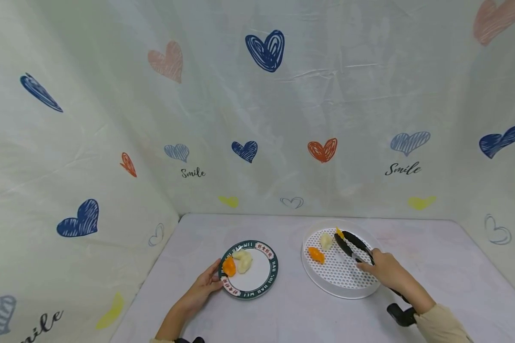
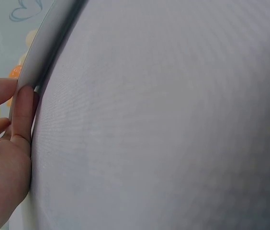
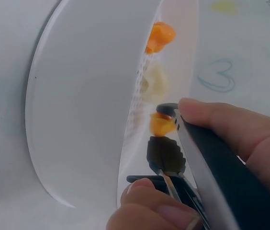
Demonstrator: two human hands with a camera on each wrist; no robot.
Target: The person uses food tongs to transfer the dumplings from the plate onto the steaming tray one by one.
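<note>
My left hand (image 1: 208, 283) grips the left rim of a round plate (image 1: 262, 283) with a dark green patterned border. An orange dumpling-like piece (image 1: 229, 266) and pale yellow food pieces (image 1: 243, 263) lie on its left half. My right hand (image 1: 384, 269) holds black tongs (image 1: 355, 240) over a white perforated steamer tray (image 1: 347, 278). Between the tong tips is a yellow-orange piece (image 3: 162, 125), at the tray's far side. A pale piece (image 1: 325, 241) and an orange piece (image 1: 316, 255) rest on the tray's left side. In the left wrist view, thumb and fingers (image 2: 22, 112) pinch the plate's edge.
Plate and tray stand side by side on a white-covered table (image 1: 289, 309), with a gap between them. A pale curtain (image 1: 289, 119) printed with hearts hangs behind the table and along its left side.
</note>
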